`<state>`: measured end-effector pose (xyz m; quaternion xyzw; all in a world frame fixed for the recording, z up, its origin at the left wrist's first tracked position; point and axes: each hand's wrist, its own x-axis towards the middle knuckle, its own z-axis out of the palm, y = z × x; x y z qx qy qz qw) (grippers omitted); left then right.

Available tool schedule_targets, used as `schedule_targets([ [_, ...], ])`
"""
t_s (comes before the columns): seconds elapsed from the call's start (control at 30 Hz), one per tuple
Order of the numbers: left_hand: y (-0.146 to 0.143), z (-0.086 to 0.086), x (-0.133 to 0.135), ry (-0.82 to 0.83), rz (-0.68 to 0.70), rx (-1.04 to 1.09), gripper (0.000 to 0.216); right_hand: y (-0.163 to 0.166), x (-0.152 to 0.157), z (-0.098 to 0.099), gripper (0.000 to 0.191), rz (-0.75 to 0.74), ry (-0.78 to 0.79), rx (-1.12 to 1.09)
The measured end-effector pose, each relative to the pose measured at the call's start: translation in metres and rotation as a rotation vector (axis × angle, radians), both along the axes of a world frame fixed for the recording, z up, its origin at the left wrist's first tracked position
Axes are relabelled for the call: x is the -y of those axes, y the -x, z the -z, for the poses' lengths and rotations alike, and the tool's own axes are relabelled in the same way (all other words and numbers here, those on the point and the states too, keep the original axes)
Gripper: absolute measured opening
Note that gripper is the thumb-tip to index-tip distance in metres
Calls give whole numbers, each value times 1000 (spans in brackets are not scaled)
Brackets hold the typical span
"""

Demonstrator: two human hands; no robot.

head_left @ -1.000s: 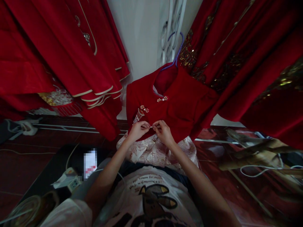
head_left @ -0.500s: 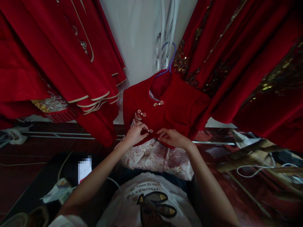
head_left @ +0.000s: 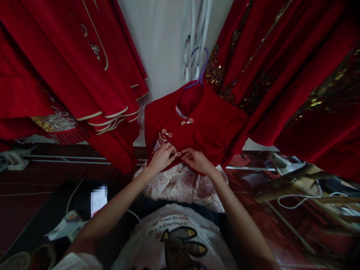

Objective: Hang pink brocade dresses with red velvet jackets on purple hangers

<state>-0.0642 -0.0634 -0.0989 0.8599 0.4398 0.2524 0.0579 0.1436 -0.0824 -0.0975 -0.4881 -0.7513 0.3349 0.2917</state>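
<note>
A red short-sleeved garment (head_left: pixel 209 125) hangs from a purple hanger (head_left: pixel 201 75) in front of me, its lower part reaching toward my lap. My left hand (head_left: pixel 162 156) pinches the left end of a small beaded button (head_left: pixel 178 154) low on its front. From the other side, my right hand (head_left: pixel 196 160) brings a bent index finger and thumb close to the button's right end, a small gap showing between them. A tasselled bead ornament (head_left: pixel 162 138) sits just above my left hand. At the neckline is another beaded fastening (head_left: pixel 187 122). Pale pink brocade cloth (head_left: pixel 182 183) spreads beneath both hands.
Red garments with pale trim (head_left: pixel 112 108) hang on the left, sequinned red ones (head_left: pixel 281 75) on the right. A white scrolled metal stand (head_left: pixel 194 37) holds the hanger. At lower left, a phone (head_left: pixel 99 200) lies on a black surface; wooden frames with a white cable (head_left: pixel 295 202) stand right.
My right hand has moved left, its fingertips now close to the beaded button. My left hand keeps its pinch there. The whole view has shifted slightly.
</note>
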Motion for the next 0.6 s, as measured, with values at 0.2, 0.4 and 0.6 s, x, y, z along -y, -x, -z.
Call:
schedule_targets([
  [0.2, 0, 5, 0, 79, 20, 154, 3, 7, 0, 2, 16, 48, -39, -68],
  [0.4, -2, 12, -3, 144, 19, 303, 5, 14, -2, 10, 14, 112, -80, -124],
  [0.6, -2, 10, -4, 193, 22, 338, 7, 16, -4, 14, 14, 128, -79, -163],
])
